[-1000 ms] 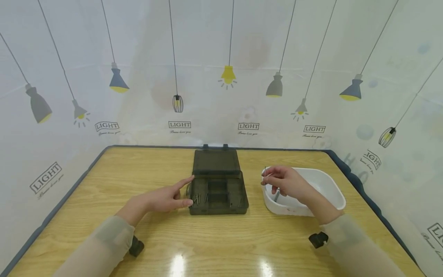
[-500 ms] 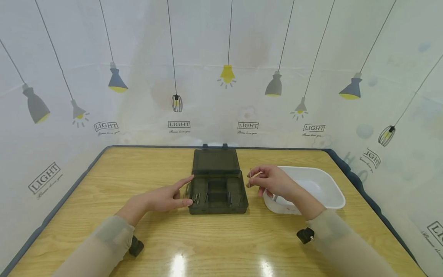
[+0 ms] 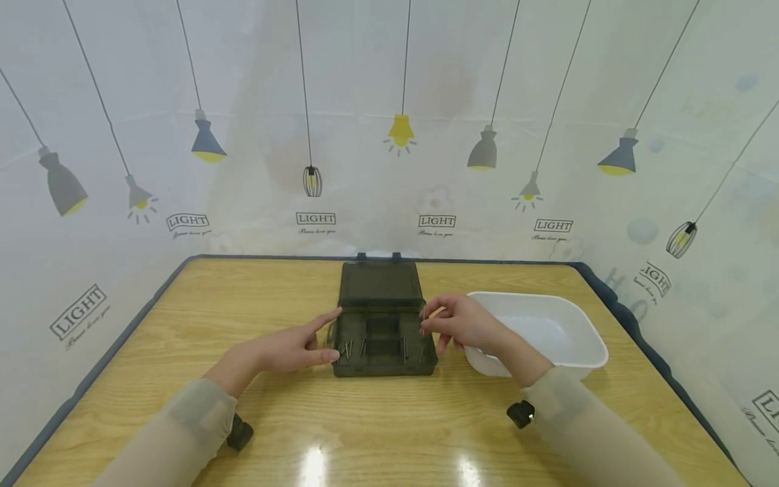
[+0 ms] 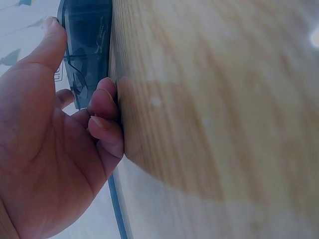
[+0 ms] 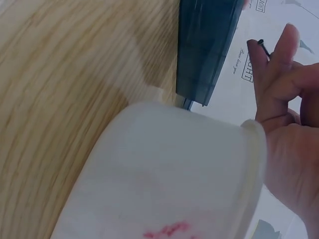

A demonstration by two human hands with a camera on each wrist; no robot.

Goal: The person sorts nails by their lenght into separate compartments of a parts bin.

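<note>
— The nail (image 5: pixel 264 49) has moved leftward with the right hand (image 3: pixel 468 325), to the dark box's (image 3: pixel 385 370) right edge.
— Is it grasped?
— Yes, pinched at the right fingertips, not in yet. Several thin pieces (image 3: pixel 404 348) already lie inside, mostly left of those fingers.
— And the left hand (image 3: pixel 286 349)?
— Holding nothing; index finger and thumb stretch to the box's left side.
— What's left?
— Can't tell: the right hand hides part of the white tub (image 3: pixel 550 321), right of its fingers.

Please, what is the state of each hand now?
Left hand: open, touching the dark plastic box.
Right hand: pinching a small nail or screw.
</note>
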